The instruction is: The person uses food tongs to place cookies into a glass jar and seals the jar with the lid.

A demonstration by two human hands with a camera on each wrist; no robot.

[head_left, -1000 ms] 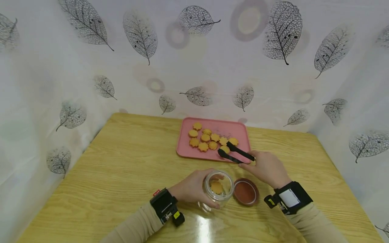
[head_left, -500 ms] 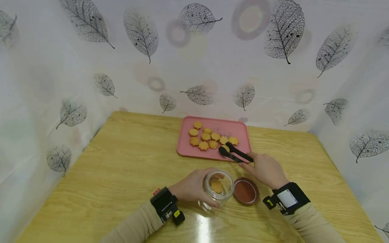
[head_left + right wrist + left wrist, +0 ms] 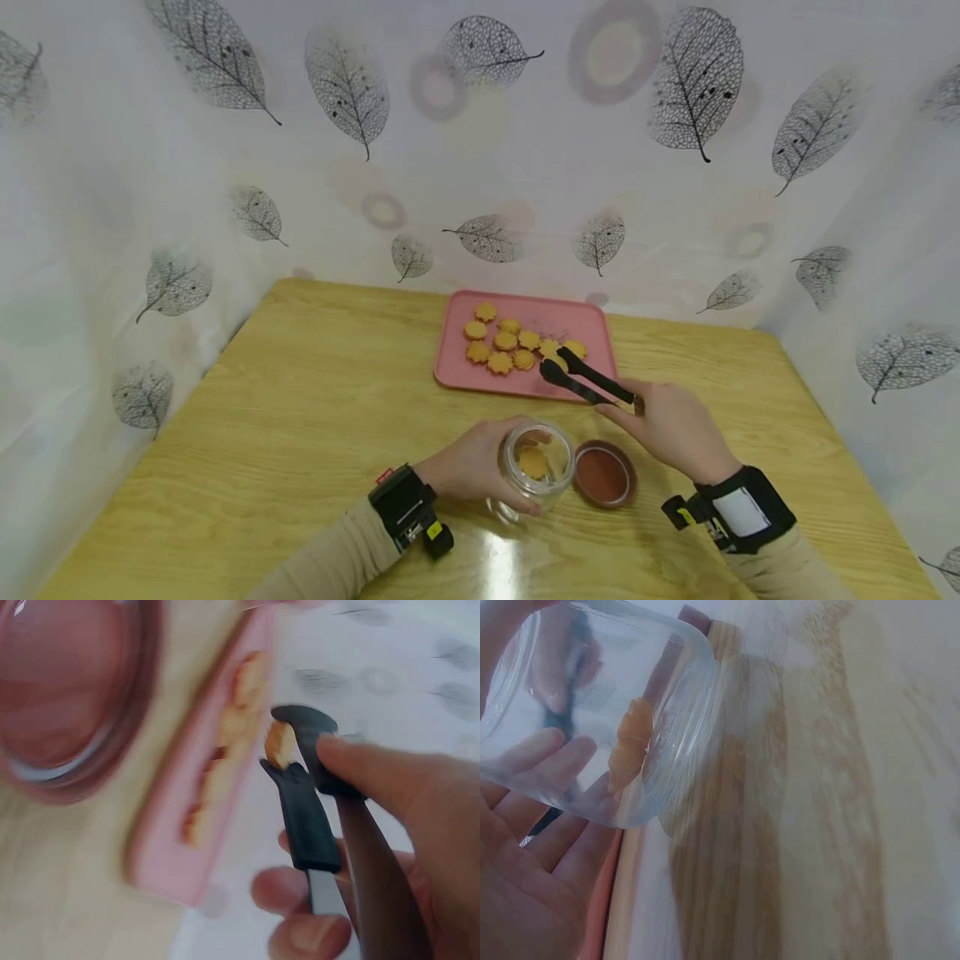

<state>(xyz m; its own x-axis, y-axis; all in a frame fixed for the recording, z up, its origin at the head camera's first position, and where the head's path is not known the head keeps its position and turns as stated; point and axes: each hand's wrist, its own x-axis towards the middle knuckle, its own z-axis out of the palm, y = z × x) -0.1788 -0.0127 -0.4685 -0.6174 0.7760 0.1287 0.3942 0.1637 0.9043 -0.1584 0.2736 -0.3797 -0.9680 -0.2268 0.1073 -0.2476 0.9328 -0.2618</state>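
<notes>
My right hand (image 3: 678,429) grips black-tipped tongs (image 3: 588,383) above the near right part of the pink tray (image 3: 592,321). In the right wrist view, a small golden cookie (image 3: 280,745) sits between the tips of the tongs, apart from the tray's other cookies (image 3: 217,784). My left hand (image 3: 476,462) curls round an open glass jar (image 3: 561,467), its mouth tilted toward the head camera. Inside the jar lies a flower-edged cookie (image 3: 631,742), visible through the glass in the left wrist view.
A reddish-brown round lid (image 3: 603,475) lies on the wooden table (image 3: 337,375), just right of the jar. Several cookies (image 3: 499,362) are grouped on the tray's left and middle. A leaf-printed white curtain (image 3: 315,192) stands behind the table and at both sides.
My right hand has shifted slightly right and toward me with the tongs, whose tips have drawn a little closer together round the cookie. The left hand and jar stay in place.
</notes>
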